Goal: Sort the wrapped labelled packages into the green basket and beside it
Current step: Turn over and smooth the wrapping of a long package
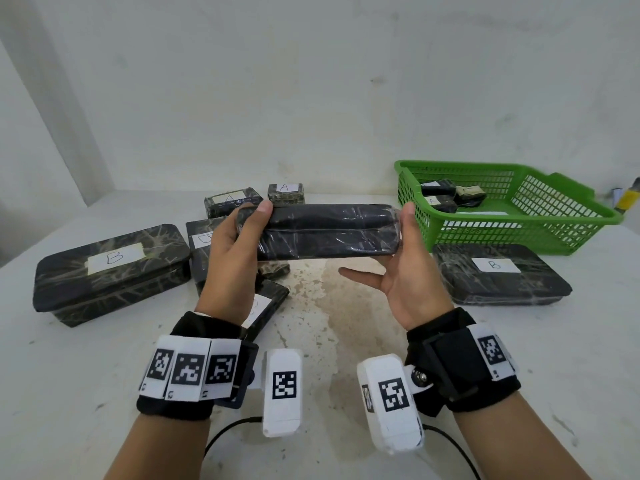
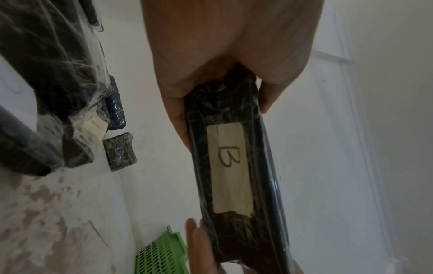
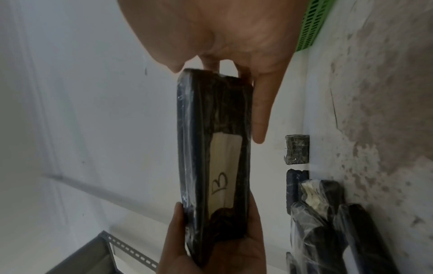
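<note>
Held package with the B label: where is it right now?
In the head view, the held package is up off the table at centre, its ends gripped by the left hand and right hand, just left of the green basket.

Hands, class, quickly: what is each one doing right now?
Left hand: grips the left end of the long wrapped package labelled B.
Right hand: thumb and fingers clasp the right end of the same package.
</note>
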